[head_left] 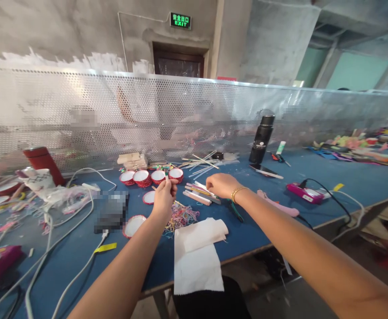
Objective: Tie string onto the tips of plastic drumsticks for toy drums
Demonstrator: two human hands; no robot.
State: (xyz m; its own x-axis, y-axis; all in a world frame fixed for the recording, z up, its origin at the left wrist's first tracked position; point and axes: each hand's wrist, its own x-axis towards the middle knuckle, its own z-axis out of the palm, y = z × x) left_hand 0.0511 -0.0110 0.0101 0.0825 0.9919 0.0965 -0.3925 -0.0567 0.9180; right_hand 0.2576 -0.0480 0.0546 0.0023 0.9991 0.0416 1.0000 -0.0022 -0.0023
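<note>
My left hand [165, 197] is closed, pinching a small thin stick [166, 175] that points upward and looks pale with some green. Below it lies a tangled heap of multicoloured strings [183, 217]. My right hand [223, 184] reaches down at the right end of a bundle of pen-like sticks [198, 195] in white, pink and grey. Its fingers are bent together; what they grip, if anything, is hidden. Several red-rimmed white round cups [141, 178] stand behind my left hand. A folded white cloth [198, 266] hangs over the near table edge.
A black bottle [262, 139] and a red bottle [44, 164] stand near the perforated metal screen [174, 115]. Right of my right hand are dark green-handled pliers [235, 211] and a pink glue gun [277, 204]. White cables [49, 239] cross the left side of the blue table [256, 235].
</note>
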